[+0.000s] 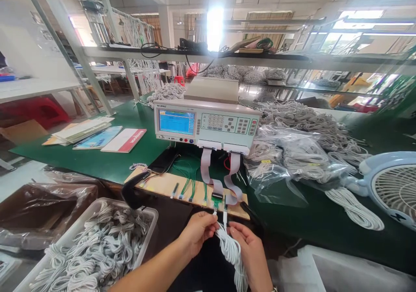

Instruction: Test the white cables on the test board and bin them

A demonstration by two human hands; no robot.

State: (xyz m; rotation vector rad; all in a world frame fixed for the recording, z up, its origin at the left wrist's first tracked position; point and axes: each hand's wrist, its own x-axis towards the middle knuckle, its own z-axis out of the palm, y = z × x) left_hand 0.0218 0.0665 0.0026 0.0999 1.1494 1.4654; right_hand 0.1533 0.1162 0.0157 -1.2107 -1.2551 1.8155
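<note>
A coiled bundle of white cable (231, 253) hangs between my two hands, below the front edge of a wooden board (164, 189). My left hand (199, 232) pinches one cable end at its white plug, which meets a small green circuit board (215, 202) on the wooden board. How deep the plug sits I cannot tell. My right hand (250, 248) is closed at the top of the bundle, fingertips by a second white plug (225, 219) that stands upright at a dark slot. Part of the bundle is hidden behind the right fingers.
Grey ribbon cables (206, 166) run from a bench tester (208, 121) with a lit screen to the board. A bin (152, 216) of coiled cables stands at lower left. On the right are bagged cables (300, 157) and a fan (394, 188); booklets (121, 140) lie at left.
</note>
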